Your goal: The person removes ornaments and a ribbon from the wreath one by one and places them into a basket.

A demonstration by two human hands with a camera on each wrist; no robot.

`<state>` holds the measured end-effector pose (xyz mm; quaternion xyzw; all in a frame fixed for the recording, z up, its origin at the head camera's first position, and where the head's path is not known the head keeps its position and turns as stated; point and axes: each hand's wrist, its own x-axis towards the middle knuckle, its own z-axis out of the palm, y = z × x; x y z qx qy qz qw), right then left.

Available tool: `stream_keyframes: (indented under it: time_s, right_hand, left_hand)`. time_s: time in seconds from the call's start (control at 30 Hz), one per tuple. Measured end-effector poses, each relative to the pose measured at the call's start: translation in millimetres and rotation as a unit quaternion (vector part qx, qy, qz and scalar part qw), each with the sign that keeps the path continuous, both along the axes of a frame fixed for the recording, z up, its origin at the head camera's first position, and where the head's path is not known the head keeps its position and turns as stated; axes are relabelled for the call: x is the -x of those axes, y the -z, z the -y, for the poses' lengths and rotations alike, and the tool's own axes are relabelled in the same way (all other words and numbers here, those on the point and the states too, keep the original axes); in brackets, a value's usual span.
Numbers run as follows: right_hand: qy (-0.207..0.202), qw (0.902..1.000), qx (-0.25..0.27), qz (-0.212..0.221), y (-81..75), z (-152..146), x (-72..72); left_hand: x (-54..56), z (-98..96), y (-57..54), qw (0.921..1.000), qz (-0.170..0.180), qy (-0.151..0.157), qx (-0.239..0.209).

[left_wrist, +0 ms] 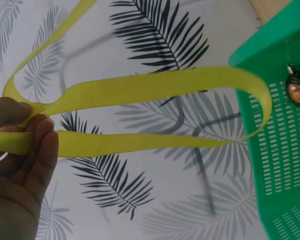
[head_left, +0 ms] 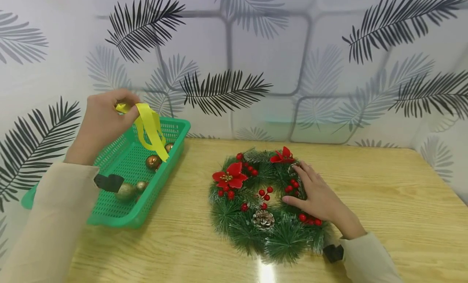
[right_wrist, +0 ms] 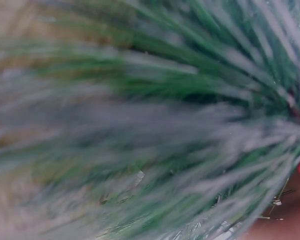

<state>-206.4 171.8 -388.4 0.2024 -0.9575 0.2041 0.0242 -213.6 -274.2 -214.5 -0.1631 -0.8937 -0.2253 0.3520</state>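
My left hand (head_left: 109,112) pinches a looped yellow ribbon (head_left: 151,128) between thumb and fingers, above the green basket. Seen from the left wrist, the ribbon (left_wrist: 155,90) hangs away from the fingertips in a long loop. On the table lies a green wreath (head_left: 234,222) with red poinsettia flowers (head_left: 231,176), red berries and a pine cone (head_left: 263,220). My right hand (head_left: 319,197) rests on the wreath's right side, fingers extended and thumb spread toward the centre. Blurred green needles (right_wrist: 190,120) fill the right wrist view and hide most of that hand.
The green plastic basket (head_left: 137,220) stands on the left of the wooden table (head_left: 395,185). Inside are several gold and copper baubles (head_left: 126,192). Behind the table hangs a pale cloth (head_left: 256,63) with leaf prints.
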Motion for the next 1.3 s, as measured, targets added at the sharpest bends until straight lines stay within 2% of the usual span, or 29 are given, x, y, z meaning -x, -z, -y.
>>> stream_keyframes:
  time_s: [0.2,0.4,0.7,1.07,1.3]
  right_hand:
    - [-0.003,1.0000,0.000,-0.006,-1.6,0,-1.5]
    - [-0.004,1.0000,-0.001,-0.006,-0.7,1,-2.4]
    - [-0.005,1.0000,0.005,-0.004,-2.0,0,-2.4]
    - [-0.011,0.9998,0.014,-0.007,1.4,0,-0.6]
    - [-0.008,0.9999,0.010,-0.009,-0.1,1,-1.3]
  left_hand:
    - [2.6,12.7,3.1,0.9996,0.021,-0.015,-0.013]
    - [4.4,24.0,10.8,0.9969,0.067,-0.032,-0.026]
    - [16.2,38.7,34.7,0.9914,0.125,-0.037,0.003]
    - [25.9,49.0,60.8,0.9755,0.216,-0.029,0.033]
    - [31.2,52.3,76.4,0.9713,0.232,-0.017,0.051]
